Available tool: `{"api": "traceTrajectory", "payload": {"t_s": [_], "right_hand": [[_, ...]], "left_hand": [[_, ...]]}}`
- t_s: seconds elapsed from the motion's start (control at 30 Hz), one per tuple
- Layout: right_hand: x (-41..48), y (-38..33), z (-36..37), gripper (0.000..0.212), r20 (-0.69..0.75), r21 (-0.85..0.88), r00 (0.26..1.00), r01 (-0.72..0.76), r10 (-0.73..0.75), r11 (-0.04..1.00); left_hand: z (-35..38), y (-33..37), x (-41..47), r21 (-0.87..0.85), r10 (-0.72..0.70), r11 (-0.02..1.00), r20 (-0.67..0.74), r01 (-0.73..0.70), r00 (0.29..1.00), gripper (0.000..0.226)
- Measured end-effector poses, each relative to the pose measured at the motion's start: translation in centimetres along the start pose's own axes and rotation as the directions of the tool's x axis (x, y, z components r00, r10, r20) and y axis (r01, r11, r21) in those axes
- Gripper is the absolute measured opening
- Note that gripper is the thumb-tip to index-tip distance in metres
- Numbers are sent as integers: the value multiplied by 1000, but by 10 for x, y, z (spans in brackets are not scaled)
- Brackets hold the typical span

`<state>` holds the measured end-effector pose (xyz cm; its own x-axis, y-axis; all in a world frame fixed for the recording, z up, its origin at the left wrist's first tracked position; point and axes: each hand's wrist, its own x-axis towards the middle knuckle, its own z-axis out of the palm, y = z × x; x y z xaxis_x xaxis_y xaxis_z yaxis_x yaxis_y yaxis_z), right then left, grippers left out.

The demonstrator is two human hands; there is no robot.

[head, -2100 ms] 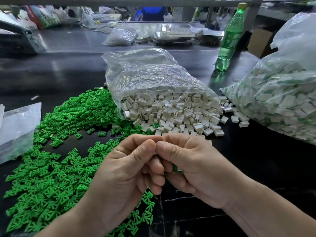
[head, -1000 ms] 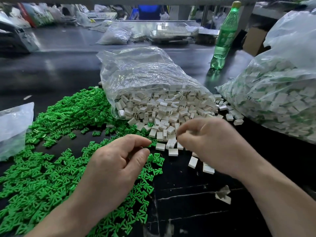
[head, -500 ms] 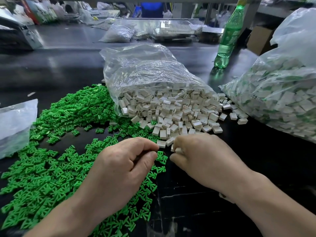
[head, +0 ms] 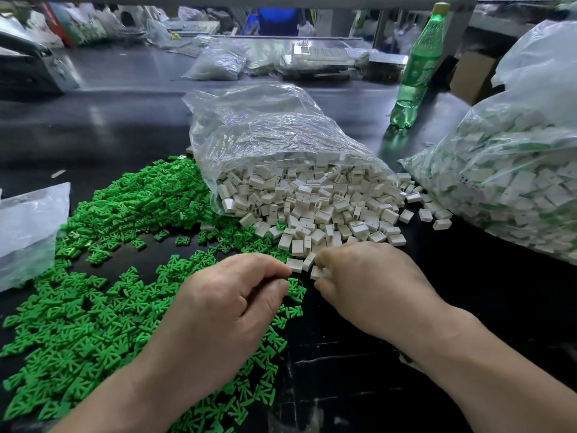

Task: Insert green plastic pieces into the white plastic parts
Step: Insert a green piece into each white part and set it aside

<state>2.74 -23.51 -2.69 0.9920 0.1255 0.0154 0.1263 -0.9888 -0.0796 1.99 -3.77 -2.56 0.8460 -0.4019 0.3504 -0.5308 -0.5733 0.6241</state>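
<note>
Two hands, one bottle, two big bags of parts

Left hand, right hand: grasp hidden under curled fingers; bag cropped

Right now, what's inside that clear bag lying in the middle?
White plastic parts fill the clear bag at its mouth and spill onto the black table. Whatever lies beneath the heap is covered. The bag's crumpled rear looks empty.
</note>
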Motion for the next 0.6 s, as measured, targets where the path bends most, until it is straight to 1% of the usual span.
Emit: {"api": "traceTrajectory", "payload": {"t_s": [0.07, 0.13, 0.2, 0.3, 0.37, 0.4, 0.43, 0.47, 0.5, 0.53, 0.57, 0.6], "right_hand": [[-2, -1, -2, 20, 53, 56, 999, -2, -1, 998], [-4, 0, -4, 21, 81, 96, 997, -4, -4, 995], [-3, 1, -6, 24, 87, 85, 996, 8, -15, 996], [-2, -2, -5, 27, 81, 58, 996, 15, -20, 998], [-3, 0, -6, 25, 34, 137, 999, 10, -14, 990], [-4, 1, -7, 23, 13, 244, 1000, -6, 3, 970], [-6, 3, -8, 20, 18, 412, 1000, -30, 25, 911], [-7, 3, -11, 17, 57, 634, 998, -64, 36, 771], [-8, 1, -14, 14, 129, 832, 991, -118, 18, 543], [-10, -2, -17, 13, 201, 931, 979, -183, -27, 317], [-11, -5, -18, 15, 244, 959, 966, -228, -80, 169], [-12, -8, -18, 16, 262, 963, 957, -251, -127, 94]], "left_hand": [[-1, -2, 1, 26, -16, 1000, -37, 17, 999, 15], [-2, -6, 2, 47, -39, 998, -62, 42, 997, 18], [-2, -7, 2, 51, -51, 997, -71, 55, 996, 19], [0, -5, 1, 53, -33, 998, -50, 36, 998, 19], [1, -2, 0, 48, -14, 999, -17, 15, 1000, 23], [1, -1, 0, 38, -8, 999, -5, 8, 1000, 27], [1, 0, 0, 19, -6, 1000, -3, 6, 1000, 32], [2, 0, -1, -2, -7, 1000, -13, 7, 1000, 36], [2, 1, -1, -13, -5, 1000, -27, 5, 1000, 37], [2, 2, -1, -16, 2, 1000, -43, -3, 999, 37], [2, 3, -1, -13, 15, 1000, -61, -16, 998, 34], [2, 3, 0, -9, 32, 999, -78, -33, 996, 30]]}}
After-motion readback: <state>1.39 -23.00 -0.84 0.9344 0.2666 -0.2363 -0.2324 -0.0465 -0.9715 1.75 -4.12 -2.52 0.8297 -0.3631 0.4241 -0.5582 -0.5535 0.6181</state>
